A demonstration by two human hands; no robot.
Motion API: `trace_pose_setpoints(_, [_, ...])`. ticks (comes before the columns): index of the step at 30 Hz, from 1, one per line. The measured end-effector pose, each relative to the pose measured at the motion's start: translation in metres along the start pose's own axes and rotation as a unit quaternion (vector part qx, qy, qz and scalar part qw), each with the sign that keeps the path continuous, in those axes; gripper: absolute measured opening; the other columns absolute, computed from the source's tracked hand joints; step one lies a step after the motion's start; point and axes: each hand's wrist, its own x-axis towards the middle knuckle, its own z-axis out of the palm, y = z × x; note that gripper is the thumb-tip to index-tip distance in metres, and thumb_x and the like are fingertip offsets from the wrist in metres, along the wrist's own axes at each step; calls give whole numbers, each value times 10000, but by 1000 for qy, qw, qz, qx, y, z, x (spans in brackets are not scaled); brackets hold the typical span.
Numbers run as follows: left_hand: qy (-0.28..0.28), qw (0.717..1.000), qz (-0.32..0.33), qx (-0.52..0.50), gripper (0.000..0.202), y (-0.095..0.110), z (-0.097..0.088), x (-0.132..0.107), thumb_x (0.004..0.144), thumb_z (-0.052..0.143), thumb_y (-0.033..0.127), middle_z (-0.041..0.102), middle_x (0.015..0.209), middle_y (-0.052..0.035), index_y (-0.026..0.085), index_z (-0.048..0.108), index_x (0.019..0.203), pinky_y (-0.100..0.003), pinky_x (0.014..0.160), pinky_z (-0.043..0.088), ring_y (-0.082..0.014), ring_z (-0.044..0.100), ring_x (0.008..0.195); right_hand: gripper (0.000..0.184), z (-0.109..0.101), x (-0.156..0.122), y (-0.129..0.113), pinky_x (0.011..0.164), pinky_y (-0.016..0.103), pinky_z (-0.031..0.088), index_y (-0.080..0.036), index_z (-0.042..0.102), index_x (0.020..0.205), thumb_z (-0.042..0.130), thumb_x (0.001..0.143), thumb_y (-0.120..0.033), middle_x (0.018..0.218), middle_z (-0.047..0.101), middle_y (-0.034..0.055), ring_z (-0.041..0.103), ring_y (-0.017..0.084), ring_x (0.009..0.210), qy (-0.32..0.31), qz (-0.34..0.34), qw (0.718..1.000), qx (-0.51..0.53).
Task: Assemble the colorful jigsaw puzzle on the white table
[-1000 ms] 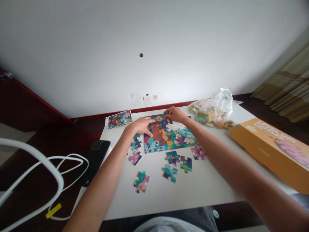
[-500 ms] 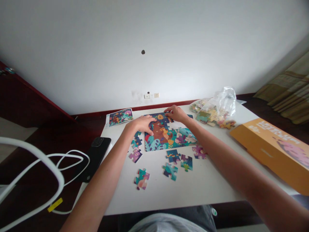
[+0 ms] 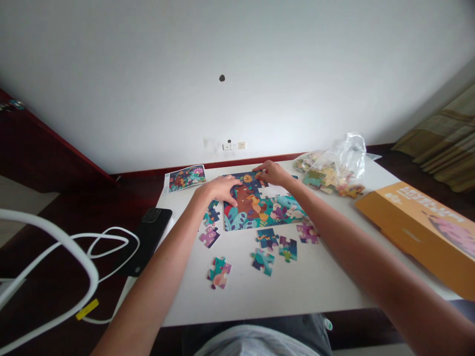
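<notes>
A partly assembled jigsaw puzzle (image 3: 250, 206) with a brown bear and white rabbits lies on the white table (image 3: 237, 304), a gap showing at its upper right. My left hand (image 3: 221, 190) rests on the puzzle's upper left, thumb and fingers spread. At the top edge, the fingers of my right hand (image 3: 273, 173) are bent together over a dark puzzle piece (image 3: 262, 183) beside the gap; the fingertips partly cover it. Loose pieces lie nearer me, among them a blue piece (image 3: 267, 239), a teal piece (image 3: 262, 261) and a pink and teal piece (image 3: 219, 272).
A printed reference picture (image 3: 185, 178) lies at the back left. Back right sits a clear plastic bag (image 3: 334, 173) of more pieces, with an orange box (image 3: 419, 227) in front. A black phone (image 3: 150, 240) and a white cable (image 3: 79, 252) are at the left edge.
The view has shifted very slightly. Both hands stay at nearly the same spots on the puzzle, with the right fingers still at the dark piece.
</notes>
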Motion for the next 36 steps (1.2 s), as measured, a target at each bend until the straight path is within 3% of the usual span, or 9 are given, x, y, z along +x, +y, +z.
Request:
trace_pose_setpoints(4, [-4,1000,-2,4,969,2,-2,-1,704,828,518,439,1592,-109,248,453,1556,-333,1126,416,-326,503,1383,342,-1,-1,-4,652,245,490,-165,782,1211,686,895,-254,610,732,13,678,162,620,-6,5,1000,4])
trace_pose_setpoints(10, [-1,1000,-10,-7,845,8,-4,-4,820,721,609,422,1608,-102,246,466,1539,-324,1164,365,-309,444,1440,376,0,-1,-5,714,259,522,-145,769,1203,742,854,-283,742,784,55,724,199,725,13,42,999,0])
trace_pose_setpoints(14, [64,998,-15,-15,650,12,2,1,884,676,589,536,1481,-119,194,582,1391,-343,1143,385,-314,479,1384,321,1,1,3,705,279,538,-166,790,1076,813,784,-299,889,799,76,727,220,781,33,54,997,37])
trace_pose_setpoints(18, [166,986,2,-10,484,19,18,13,935,652,544,557,1407,-140,172,624,1244,-375,1124,414,-316,511,1332,242,1,6,16,786,289,562,-170,777,1017,778,780,-219,1026,791,80,720,203,892,65,6,991,114])
trace_pose_setpoints(21, [244,969,29,-5,434,25,34,23,969,638,487,532,1439,-144,177,608,1271,-389,1152,402,-301,505,1357,222,0,8,25,734,269,569,-160,776,1020,739,806,-205,972,795,72,715,184,850,53,12,980,189])
trace_pose_setpoints(23, [265,963,50,-12,442,28,43,29,990,619,455,495,1497,-142,187,584,1338,-387,1178,385,-287,487,1394,274,0,8,29,676,262,565,-152,771,1090,730,828,-225,965,799,78,707,171,772,62,44,972,221])
trace_pose_setpoints(26, [253,965,66,-14,477,33,53,35,1021,567,450,421,1596,-124,232,541,1444,-429,1231,324,-291,405,1479,297,2,8,32,730,288,581,-145,774,1119,735,835,-225,1024,804,104,724,192,826,98,61,969,218])
trace_pose_setpoints(30, [222,974,51,-7,502,36,56,37,1046,510,478,370,1649,-93,315,500,1521,-503,1260,261,-316,312,1538,245,5,10,30,889,324,567,-154,803,1071,720,845,-205,1089,804,104,734,221,969,101,13,983,153])
trace_pose_setpoints(36, [208,977,49,1,466,37,53,35,1059,478,493,353,1663,-61,363,532,1503,-509,1271,231,-317,280,1553,296,9,9,26,857,298,558,-183,796,1142,663,878,-196,1077,810,65,731,190,886,70,-9,993,92])
